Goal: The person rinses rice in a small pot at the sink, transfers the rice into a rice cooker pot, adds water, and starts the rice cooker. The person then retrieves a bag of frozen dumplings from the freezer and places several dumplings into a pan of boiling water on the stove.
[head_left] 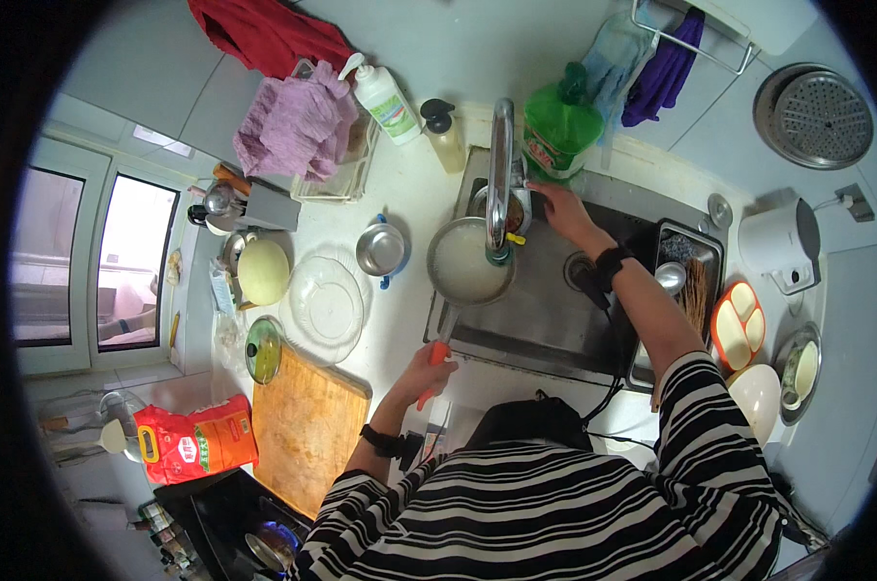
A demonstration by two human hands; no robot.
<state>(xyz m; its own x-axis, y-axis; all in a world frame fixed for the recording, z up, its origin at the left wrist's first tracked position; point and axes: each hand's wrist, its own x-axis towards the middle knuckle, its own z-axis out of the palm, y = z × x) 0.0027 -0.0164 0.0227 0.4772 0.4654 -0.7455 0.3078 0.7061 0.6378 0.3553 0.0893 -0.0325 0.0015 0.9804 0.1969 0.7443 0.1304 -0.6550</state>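
My left hand [427, 371] is wrapped round the orange handle of a saucepan [445, 261]. The pan sits at the left side of the steel sink [545, 329], under the spout of a chrome faucet [498, 184]. Cloudy whitish liquid fills much of the pan; any running stream is hard to make out. Past the sink's middle my right hand [561, 211] reaches to the faucet's lever, its fingertips on it. Partly hidden behind the spout is a small round container [484, 201], with something yellow near it.
Left of the sink are a steel pot [381, 249], a clear glass plate [326, 308] and a wooden cutting board [307, 426]. A blue flame burns under a pan [272, 545] at the lower left. Bottles, including a green jug [561, 121], line the back; a utensil basin [685, 281] stands right.
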